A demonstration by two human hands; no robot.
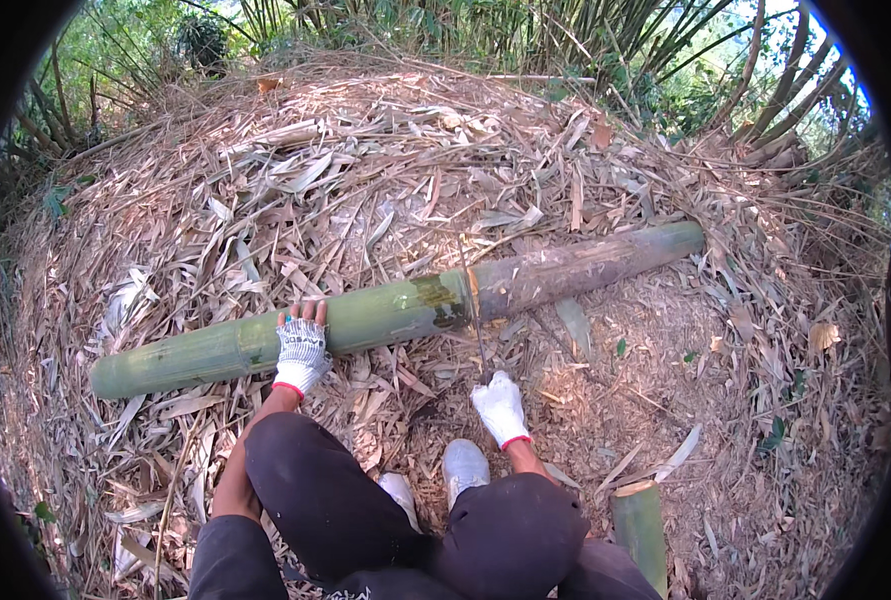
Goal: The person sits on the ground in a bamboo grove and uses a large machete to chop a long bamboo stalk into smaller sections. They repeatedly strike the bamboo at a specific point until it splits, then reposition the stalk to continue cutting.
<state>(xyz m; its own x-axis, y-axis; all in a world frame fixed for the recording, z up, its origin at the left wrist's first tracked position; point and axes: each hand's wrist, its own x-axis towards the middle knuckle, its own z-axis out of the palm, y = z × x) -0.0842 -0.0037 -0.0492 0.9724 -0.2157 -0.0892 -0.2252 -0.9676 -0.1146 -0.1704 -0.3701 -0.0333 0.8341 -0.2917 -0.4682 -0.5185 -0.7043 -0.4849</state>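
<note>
A thick bamboo pole (385,315) lies across the ground in front of me, green on its left part and brownish toward the right. My left hand (303,350), in a grey-white knit glove with bare fingertips, presses on the pole left of its middle, its fingers curled over the top. In a white glove with a red cuff, my right hand (501,408) is closed round the near end of a thin saw (475,305). The saw's narrow blade crosses the pole at a pale cut just right of a dark green patch. My fingers hide its handle.
A shorter green bamboo piece (641,530) with a pale cut end lies by my right knee. Dry leaves (305,180) and sheaths cover the ground, with sawdust (605,400) near the cut. Bamboo stems (765,110) rise at the back right. My shoes (463,467) are close to the pole.
</note>
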